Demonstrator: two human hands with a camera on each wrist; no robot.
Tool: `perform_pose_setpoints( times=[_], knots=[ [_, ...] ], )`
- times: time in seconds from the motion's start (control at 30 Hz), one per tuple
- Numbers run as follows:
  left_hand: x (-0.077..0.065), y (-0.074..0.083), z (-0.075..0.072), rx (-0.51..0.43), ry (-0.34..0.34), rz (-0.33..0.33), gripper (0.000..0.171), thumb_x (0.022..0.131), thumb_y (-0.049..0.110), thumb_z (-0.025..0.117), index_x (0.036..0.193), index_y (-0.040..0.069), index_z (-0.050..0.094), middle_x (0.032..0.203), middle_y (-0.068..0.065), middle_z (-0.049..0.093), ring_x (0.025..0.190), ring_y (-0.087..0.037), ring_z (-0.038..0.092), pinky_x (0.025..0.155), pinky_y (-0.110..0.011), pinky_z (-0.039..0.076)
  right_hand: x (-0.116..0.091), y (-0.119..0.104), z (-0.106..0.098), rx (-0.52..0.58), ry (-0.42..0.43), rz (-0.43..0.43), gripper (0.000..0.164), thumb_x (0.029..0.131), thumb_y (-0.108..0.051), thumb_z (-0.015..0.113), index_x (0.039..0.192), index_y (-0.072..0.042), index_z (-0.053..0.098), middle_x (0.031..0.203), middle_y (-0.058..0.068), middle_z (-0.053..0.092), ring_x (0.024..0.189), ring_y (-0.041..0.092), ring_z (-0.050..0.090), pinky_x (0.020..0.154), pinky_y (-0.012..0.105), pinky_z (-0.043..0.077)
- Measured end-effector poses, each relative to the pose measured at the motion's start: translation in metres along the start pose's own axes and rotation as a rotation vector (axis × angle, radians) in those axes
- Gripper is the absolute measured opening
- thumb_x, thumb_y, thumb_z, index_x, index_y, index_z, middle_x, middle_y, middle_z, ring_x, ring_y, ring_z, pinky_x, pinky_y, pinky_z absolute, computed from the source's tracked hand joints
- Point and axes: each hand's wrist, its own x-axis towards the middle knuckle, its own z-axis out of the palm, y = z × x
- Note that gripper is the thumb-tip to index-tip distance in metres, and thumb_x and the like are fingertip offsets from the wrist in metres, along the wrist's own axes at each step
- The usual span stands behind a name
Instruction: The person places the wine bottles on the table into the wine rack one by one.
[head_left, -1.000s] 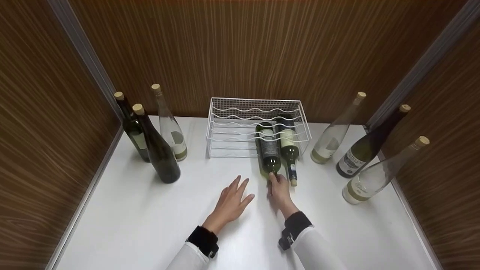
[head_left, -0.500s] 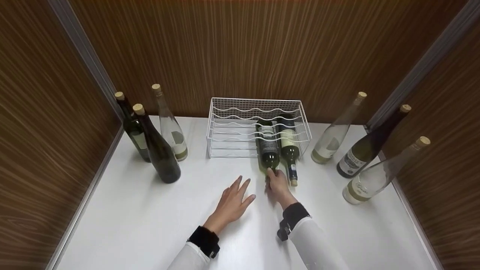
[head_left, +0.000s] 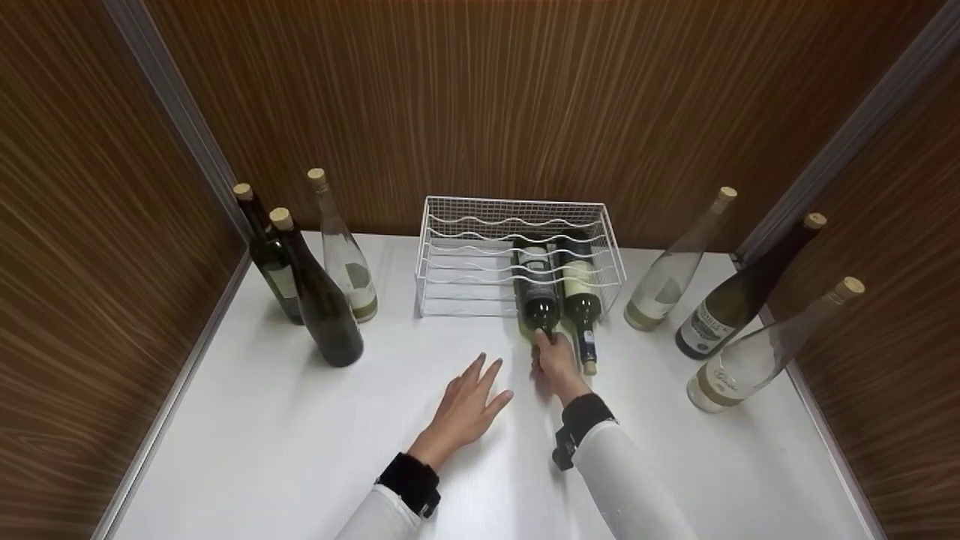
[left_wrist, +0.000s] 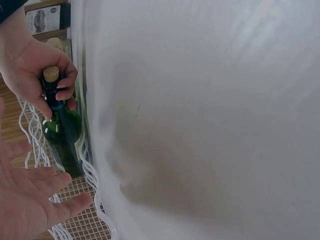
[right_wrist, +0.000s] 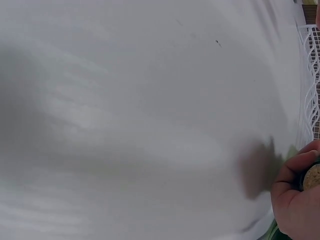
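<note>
My right hand (head_left: 556, 363) grips the neck of a dark green wine bottle (head_left: 538, 292) that lies in the white wire rack (head_left: 469, 302), base toward the back. In the left wrist view the fingers curl round the neck just below its cork (left_wrist: 51, 74). A second wine bottle (head_left: 580, 283) with a cream label lies to its right in the rack, neck toward me. Over the white table my left hand (head_left: 461, 411) is held with spread fingers, touching no bottle, in front of the rack. The right wrist view shows the right hand (right_wrist: 296, 200) at its edge.
Three corked bottles stand at the left, a dark one (head_left: 330, 322) foremost. Three more stand at the right: a clear one (head_left: 664, 289), a dark one (head_left: 724, 319) and another clear one (head_left: 739, 371). Wood-grain panels (head_left: 375, 112) close off the back and sides.
My right hand has pushed the gripped bottle a little farther back into the rack. The left hand stays almost where it was.
</note>
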Motion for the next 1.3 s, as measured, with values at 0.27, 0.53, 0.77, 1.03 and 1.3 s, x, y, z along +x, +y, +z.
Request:
perform_pose_setpoints(
  times=[0.27, 0.53, 0.77, 1.03, 1.3],
  knots=[
    [0.003, 0.000, 0.001, -0.016, -0.008, 0.002, 0.066, 0.103, 0.055, 0.035, 0.155, 0.014, 0.031, 0.159, -0.018, 0.022, 0.144, -0.034, 0.025, 0.112, -0.053, 0.025, -0.003, 0.004, -0.003, 0.021, -0.026, 0.032, 0.037, 0.105, -0.030, 0.048, 0.096, 0.006, 0.054, 0.070, 0.010, 0.053, 0.056, 0.015, 0.046, 0.052, 0.028, 0.038],
    [0.004, -0.003, 0.002, -0.019, 0.004, 0.020, 0.066, 0.103, 0.054, 0.036, 0.154, 0.013, 0.032, 0.158, -0.020, 0.023, 0.143, -0.035, 0.026, 0.111, -0.054, 0.028, -0.017, 0.011, -0.008, 0.040, -0.086, 0.068, 0.036, 0.105, -0.028, 0.046, 0.096, 0.006, 0.056, 0.073, 0.010, 0.057, 0.061, 0.017, 0.051, 0.057, 0.029, 0.043],
    [0.004, 0.001, 0.002, -0.040, 0.002, 0.029, 0.065, 0.103, 0.052, 0.038, 0.154, 0.011, 0.033, 0.157, -0.022, 0.024, 0.143, -0.036, 0.025, 0.111, -0.054, 0.027, -0.023, 0.006, -0.008, 0.074, -0.095, 0.067, 0.027, 0.107, -0.020, 0.039, 0.104, 0.006, 0.049, 0.073, 0.007, 0.048, 0.058, 0.012, 0.044, 0.054, 0.026, 0.038],
    [0.006, 0.002, 0.003, -0.019, 0.011, 0.031, 0.065, 0.103, 0.052, 0.037, 0.154, 0.011, 0.034, 0.157, -0.022, 0.025, 0.142, -0.036, 0.027, 0.110, -0.054, 0.029, -0.017, 0.009, -0.007, 0.123, -0.072, 0.066, 0.028, 0.107, -0.020, 0.041, 0.100, 0.006, 0.049, 0.072, 0.008, 0.049, 0.057, 0.013, 0.045, 0.050, 0.025, 0.037],
    [0.007, 0.003, 0.002, -0.022, 0.008, 0.034, 0.066, 0.103, 0.053, 0.036, 0.154, 0.012, 0.033, 0.157, -0.022, 0.025, 0.142, -0.036, 0.028, 0.110, -0.054, 0.029, -0.012, 0.009, -0.005, 0.199, -0.072, 0.096, 0.030, 0.107, -0.021, 0.040, 0.103, 0.007, 0.048, 0.075, 0.008, 0.048, 0.060, 0.013, 0.044, 0.051, 0.024, 0.037]
  ],
)
